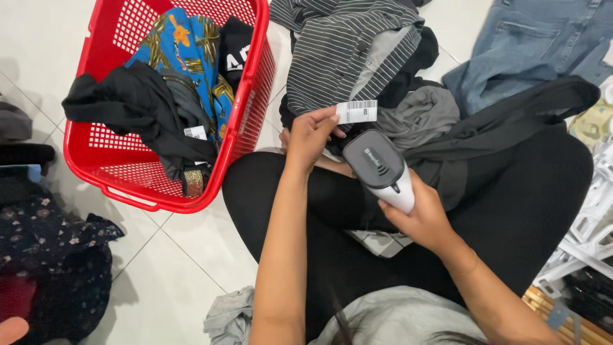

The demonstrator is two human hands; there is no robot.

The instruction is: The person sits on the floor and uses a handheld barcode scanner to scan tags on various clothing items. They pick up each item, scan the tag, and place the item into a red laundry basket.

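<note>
White barcode tag point(356, 111) held flat above grey handheld scanner point(381, 168)

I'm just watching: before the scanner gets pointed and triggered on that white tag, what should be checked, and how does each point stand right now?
1. White barcode tag pinched in left hand: ok.
2. Barcode side facing up, unfolded: ok.
3. Handheld scanner gripped by right hand: ok.
4. Scanner head pointing toward the tag: ok, roughly.
5. Fingers clear of the bars: ok.
6. Scanner switched on: cannot tell.
</note>
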